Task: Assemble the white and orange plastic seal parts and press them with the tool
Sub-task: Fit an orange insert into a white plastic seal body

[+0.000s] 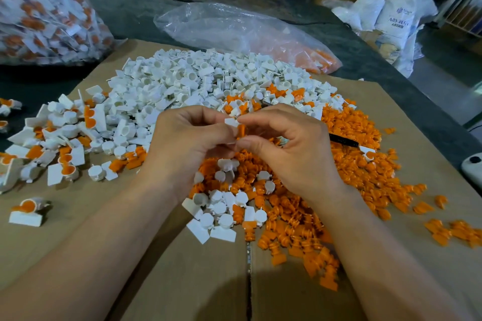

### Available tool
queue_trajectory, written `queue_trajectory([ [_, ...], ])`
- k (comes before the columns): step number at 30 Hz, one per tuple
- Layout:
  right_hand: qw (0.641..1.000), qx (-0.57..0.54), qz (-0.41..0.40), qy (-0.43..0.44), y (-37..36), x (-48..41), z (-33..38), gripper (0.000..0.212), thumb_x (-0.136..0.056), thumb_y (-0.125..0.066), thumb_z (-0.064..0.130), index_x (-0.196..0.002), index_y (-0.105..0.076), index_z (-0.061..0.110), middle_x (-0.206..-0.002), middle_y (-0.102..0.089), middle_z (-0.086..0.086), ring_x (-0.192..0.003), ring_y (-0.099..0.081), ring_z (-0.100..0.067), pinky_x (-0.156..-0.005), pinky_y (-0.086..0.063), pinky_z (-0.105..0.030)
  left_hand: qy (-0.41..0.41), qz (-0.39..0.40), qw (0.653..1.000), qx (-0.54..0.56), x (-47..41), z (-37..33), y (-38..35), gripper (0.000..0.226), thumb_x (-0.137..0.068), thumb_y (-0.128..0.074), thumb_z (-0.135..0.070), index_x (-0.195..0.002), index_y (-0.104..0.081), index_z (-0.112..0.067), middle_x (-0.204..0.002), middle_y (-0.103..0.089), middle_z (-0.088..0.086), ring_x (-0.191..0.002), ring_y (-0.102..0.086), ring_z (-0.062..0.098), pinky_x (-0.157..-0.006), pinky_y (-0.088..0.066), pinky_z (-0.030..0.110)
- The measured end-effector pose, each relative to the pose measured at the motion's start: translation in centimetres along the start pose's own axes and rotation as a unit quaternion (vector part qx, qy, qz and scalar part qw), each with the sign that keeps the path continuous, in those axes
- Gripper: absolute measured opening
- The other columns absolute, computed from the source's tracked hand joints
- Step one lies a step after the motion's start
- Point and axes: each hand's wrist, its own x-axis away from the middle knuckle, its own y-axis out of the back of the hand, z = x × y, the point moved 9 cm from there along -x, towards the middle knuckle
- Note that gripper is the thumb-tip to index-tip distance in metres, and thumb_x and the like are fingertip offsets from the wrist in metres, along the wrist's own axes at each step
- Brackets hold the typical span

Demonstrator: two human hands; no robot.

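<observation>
My left hand (187,135) and my right hand (284,143) meet over the middle of the cardboard. Between their fingertips sit a small white seal part (230,122) and an orange seal part (241,131); the left hand pinches the white one and the right hand pinches the orange one, the two pieces touching. A black tool (343,140) lies on the orange pile just right of my right hand, partly hidden by it. A heap of white parts (198,81) lies behind my hands, and a heap of orange parts (352,164) spreads to the right and below.
Joined white-and-orange seals (65,143) lie scattered at the left on the cardboard sheet (78,229). A clear bag of finished seals (39,8) stands at the far left, another clear bag holding orange parts (247,31) behind the heap. Sacks and boxes stand at the back right.
</observation>
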Motion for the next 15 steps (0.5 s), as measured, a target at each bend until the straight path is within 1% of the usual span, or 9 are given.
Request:
queue_trajectory([
  [5,1.000,0.009,-0.003,0.007,0.09,-0.01,0.11,0.025,-0.074,-0.070,0.010,-0.098,-0.070,0.005,-0.089,-0.061,0.007,-0.084,-0.061,-0.008,-0.075,-0.052,-0.021,0.034,0.024,0.999,0.019,0.03,0.28,-0.41,0.019,-0.070,-0.063,0.013,-0.062,-0.062,-0.004,-0.050,-0.063,0.007,-0.043,-0.060,0.014,-0.042,-0.047,0.016],
  [8,0.999,0.028,0.001,0.026,-0.01,-0.08,0.40,0.025,-0.074,-0.069,0.009,-0.099,-0.070,0.003,-0.090,-0.060,0.007,-0.088,-0.060,-0.008,-0.077,-0.050,-0.018,0.041,0.023,0.999,0.019,-0.01,0.34,-0.42,0.017,-0.070,-0.063,0.014,-0.063,-0.061,-0.002,-0.049,-0.062,0.008,-0.042,-0.060,0.014,-0.042,-0.047,0.016],
  [15,0.999,0.025,0.010,0.026,-0.16,-0.12,0.30,0.025,-0.074,-0.069,0.007,-0.099,-0.069,0.002,-0.090,-0.060,0.006,-0.087,-0.060,-0.008,-0.077,-0.051,-0.018,0.041,0.025,0.999,0.016,-0.03,0.39,-0.44,0.016,-0.070,-0.063,0.014,-0.064,-0.061,-0.001,-0.049,-0.062,0.009,-0.043,-0.061,0.014,-0.043,-0.049,0.016],
])
